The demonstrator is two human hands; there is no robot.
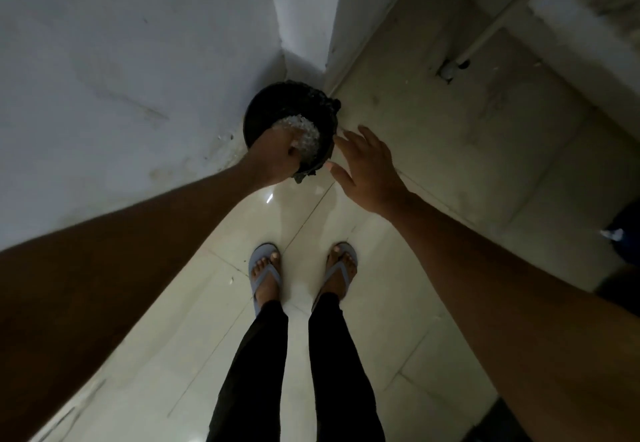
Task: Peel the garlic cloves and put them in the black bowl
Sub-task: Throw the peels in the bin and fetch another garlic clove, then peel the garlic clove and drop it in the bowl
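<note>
Left hand (277, 157) grips a clear, perhaps plastic, container (304, 138) over the bin (273, 102); right hand (363, 168) spread.

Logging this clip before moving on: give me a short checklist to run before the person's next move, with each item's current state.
1. Left hand has a hold on the black container: ok, it grips the near rim.
2. Right hand free: ok, fingers spread beside the container, holding nothing.
3. Pale contents are peeled garlic: cannot tell, too dim and small.
4. Container is the black bowl and not a bin: cannot tell.
5. Container resting on the floor or lifted: cannot tell.
6. Footing: ok, both sandals flat on the tiles.
</note>
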